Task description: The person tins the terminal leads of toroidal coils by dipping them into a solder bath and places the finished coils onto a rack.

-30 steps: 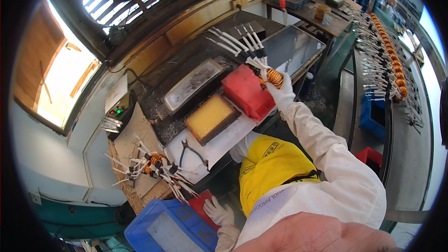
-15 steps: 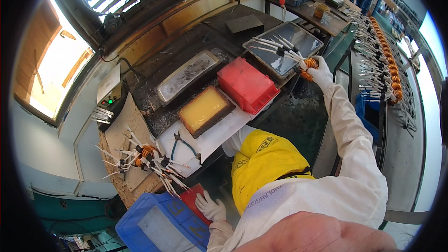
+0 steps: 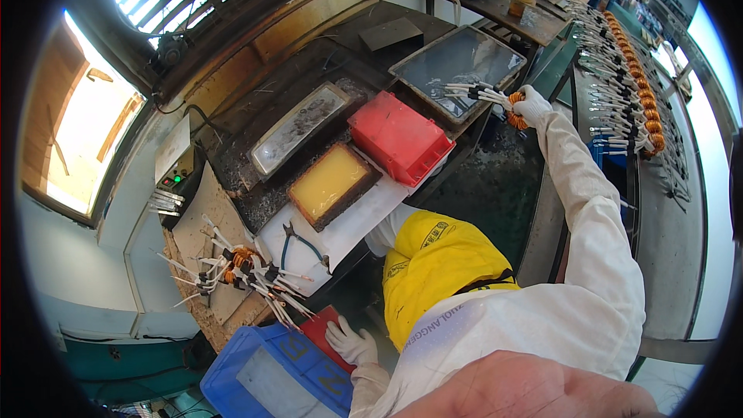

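Note:
My gloved right hand [image 3: 532, 107] is closed around a copper-wound ring coil [image 3: 516, 111] at the right. Several white leads [image 3: 481, 94] run left from the coil, and their tips reach down at the surface of the grey liquid in a metal tray [image 3: 422, 54]. My gloved left hand [image 3: 352, 343] lies low in the picture with its fingers stretched out, against a flat red piece [image 3: 328, 334] beside a blue plastic bin [image 3: 267, 371]. More coils with white leads [image 3: 244, 267] are heaped on the board at the left.
A red plastic box [image 3: 398, 138] stands beside a pan of yellow material [image 3: 329, 182] and a long metal trough [image 3: 298, 130]. Pliers [image 3: 298, 244] lie on white paper. At the right, a long row of coils [image 3: 638, 81] lines a bench. A small box with lit indicators [image 3: 175, 169] stands left.
My right hand has lowered the coil, so its leads now dip toward the tray's liquid instead of spreading above it. The whole view has shifted slightly. My left hand has stayed in place.

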Motion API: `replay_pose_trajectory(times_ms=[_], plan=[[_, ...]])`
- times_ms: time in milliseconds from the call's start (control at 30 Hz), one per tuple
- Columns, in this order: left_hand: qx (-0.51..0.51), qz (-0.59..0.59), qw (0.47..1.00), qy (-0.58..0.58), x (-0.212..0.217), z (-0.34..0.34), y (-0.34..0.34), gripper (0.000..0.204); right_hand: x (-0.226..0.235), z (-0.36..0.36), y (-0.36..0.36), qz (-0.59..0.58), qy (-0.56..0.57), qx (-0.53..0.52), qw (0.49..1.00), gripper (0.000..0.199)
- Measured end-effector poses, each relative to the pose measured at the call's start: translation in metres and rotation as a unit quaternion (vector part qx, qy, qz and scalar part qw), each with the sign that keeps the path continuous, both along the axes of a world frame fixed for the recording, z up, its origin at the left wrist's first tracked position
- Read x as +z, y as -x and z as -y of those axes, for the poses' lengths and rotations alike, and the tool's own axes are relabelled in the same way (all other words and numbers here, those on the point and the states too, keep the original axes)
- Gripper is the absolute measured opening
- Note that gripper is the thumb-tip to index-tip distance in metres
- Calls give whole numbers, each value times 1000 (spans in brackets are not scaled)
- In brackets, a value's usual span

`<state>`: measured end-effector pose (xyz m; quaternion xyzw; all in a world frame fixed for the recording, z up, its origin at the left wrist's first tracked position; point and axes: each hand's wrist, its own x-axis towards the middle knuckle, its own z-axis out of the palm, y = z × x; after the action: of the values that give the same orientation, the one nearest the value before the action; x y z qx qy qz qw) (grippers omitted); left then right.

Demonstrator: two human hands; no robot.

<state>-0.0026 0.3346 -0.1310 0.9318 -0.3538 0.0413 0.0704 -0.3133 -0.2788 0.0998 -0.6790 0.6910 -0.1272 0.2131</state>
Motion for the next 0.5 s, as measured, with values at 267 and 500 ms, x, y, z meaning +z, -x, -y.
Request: replay_pose_trajectory(times_ms=[267, 500], plan=[[-12, -14, 1000, 0, -2, 3, 2, 75, 41, -10, 1, -61, 55, 22, 996, 54], [33, -38, 997, -61, 13, 8, 6, 76, 125, -49, 3, -138, 221, 116, 958, 43]])
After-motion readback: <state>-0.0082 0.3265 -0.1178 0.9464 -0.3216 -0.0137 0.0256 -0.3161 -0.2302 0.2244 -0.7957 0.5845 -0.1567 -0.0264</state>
